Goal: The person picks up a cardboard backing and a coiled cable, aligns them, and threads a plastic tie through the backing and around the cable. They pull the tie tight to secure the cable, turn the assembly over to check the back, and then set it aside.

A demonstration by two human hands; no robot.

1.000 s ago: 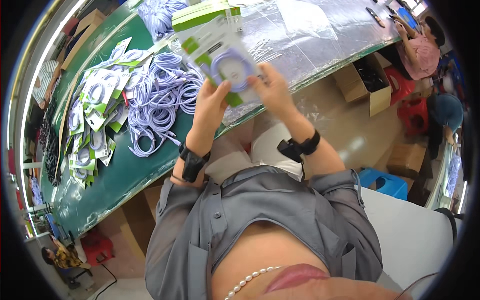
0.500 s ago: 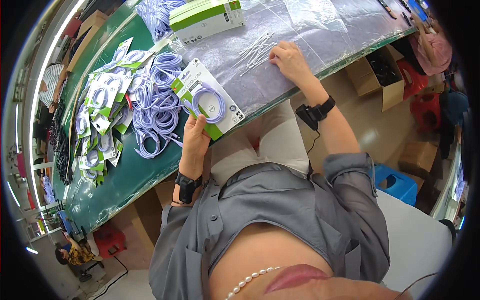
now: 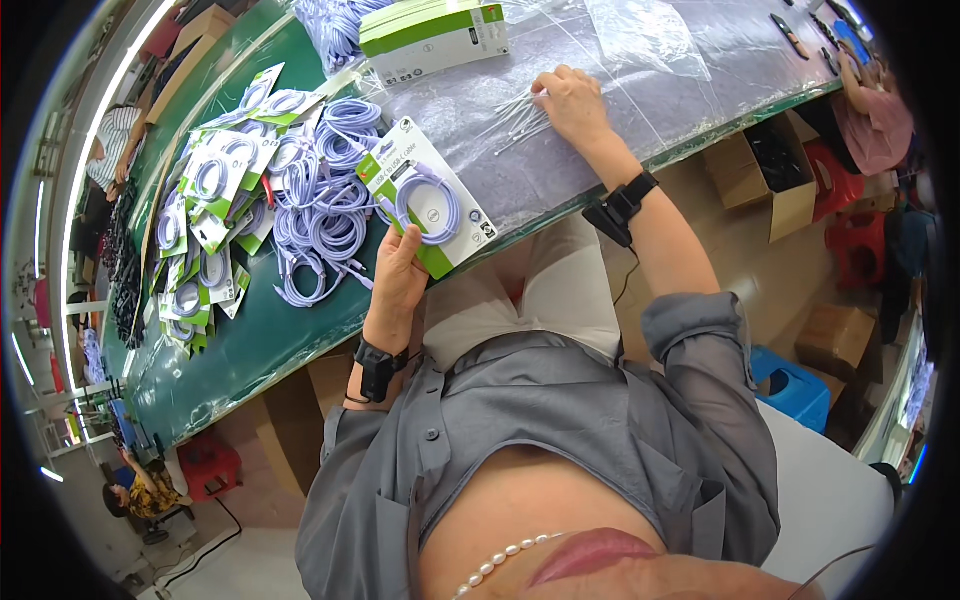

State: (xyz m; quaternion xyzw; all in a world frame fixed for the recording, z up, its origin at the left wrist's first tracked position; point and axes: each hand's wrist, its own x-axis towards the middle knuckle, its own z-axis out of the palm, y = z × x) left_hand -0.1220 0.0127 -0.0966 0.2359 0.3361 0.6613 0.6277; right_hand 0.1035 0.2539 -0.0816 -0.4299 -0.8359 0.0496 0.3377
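My left hand [image 3: 400,268] grips the lower left edge of a white and green cardboard card [image 3: 468,222]. A coiled lilac cable [image 3: 455,205] with pale plugs lies against the card's face. On the plastic-covered part of the table, my right hand [image 3: 574,104] has its fingers curled and its thumb and forefinger together at the far ends of a small pile of white cable ties [image 3: 520,130]. Whether a tie is between those fingertips is too small to make out. Left of the card lies a heap of loose lilac cables [image 3: 335,215].
Many carded cables [image 3: 210,180] are piled on the green table [image 3: 280,355] at the left. A stack of green and white cards [image 3: 440,45] and a bundle of lilac cables [image 3: 330,30] lie at the back. Clear plastic bags [image 3: 655,40] lie farther right.
My right hand has moved left and farther away over the cable ties and now covers their far ends. The left hand keeps its hold on the card. The whole view has shifted slightly.
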